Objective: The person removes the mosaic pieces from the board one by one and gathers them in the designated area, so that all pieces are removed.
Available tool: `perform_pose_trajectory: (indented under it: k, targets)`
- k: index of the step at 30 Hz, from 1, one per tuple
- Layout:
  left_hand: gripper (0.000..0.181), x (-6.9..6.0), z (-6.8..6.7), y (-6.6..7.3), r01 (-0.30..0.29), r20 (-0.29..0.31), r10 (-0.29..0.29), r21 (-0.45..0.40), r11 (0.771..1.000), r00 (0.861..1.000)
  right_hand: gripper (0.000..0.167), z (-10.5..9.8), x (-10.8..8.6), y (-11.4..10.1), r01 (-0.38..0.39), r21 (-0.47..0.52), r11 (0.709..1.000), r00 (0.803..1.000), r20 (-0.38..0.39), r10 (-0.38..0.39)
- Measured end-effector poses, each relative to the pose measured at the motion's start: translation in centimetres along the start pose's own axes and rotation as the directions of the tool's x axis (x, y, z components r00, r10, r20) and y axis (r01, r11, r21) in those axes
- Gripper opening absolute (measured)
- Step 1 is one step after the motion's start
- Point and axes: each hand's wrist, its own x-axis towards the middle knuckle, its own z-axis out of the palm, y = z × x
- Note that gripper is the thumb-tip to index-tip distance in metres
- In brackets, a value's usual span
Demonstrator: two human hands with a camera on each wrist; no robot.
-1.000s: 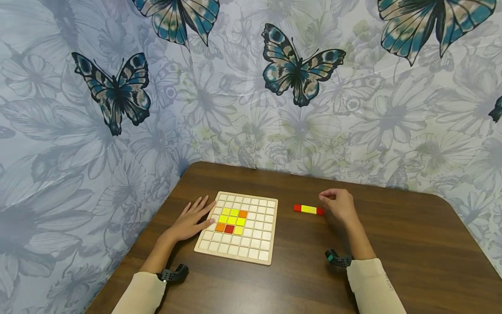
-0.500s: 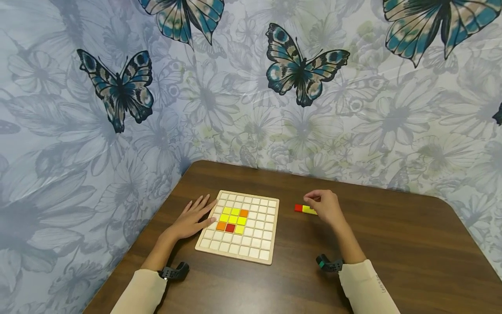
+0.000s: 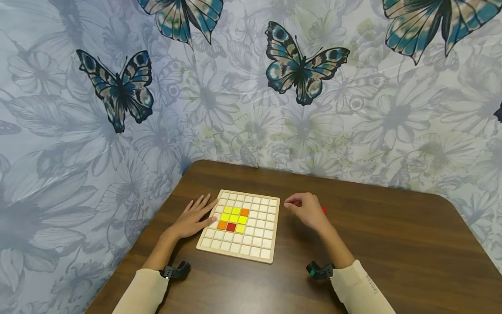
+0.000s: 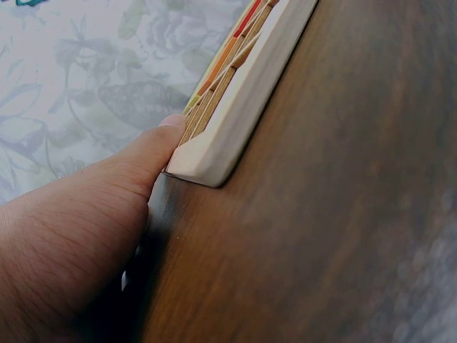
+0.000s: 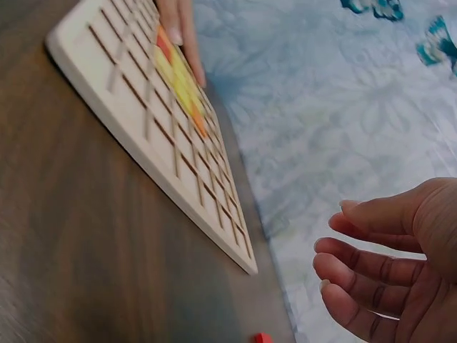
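Observation:
A square wooden grid board lies on the table, with yellow, orange and red square tiles filling a patch of its cells. My left hand rests flat with fingers spread at the board's left edge; its thumb touches the rim in the left wrist view. My right hand is above the table just right of the board, apart from it. In the right wrist view its fingers bend loosely, and nothing shows between them. Behind it a red tile peeks out; the other tiles of that row are hidden in the head view.
The brown wooden table extends to the right and front of the board. A patterned butterfly wall covering stands directly behind the table's back edge. Both wrists carry black bands.
My right hand has moved left across the loose tile row, toward the board, now covering most of that row. My left hand stays at the board's edge.

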Motion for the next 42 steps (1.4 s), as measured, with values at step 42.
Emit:
perform_pose_trajectory:
  k: [42]
  targets:
    - [0.071, -0.1, 0.0, 0.0, -0.001, -0.011, 0.001, 0.006, 1.000, 1.000, 0.005, 9.9, 5.1, -3.3, 0.143, -0.216, 0.966, 0.970, 0.224, -0.093]
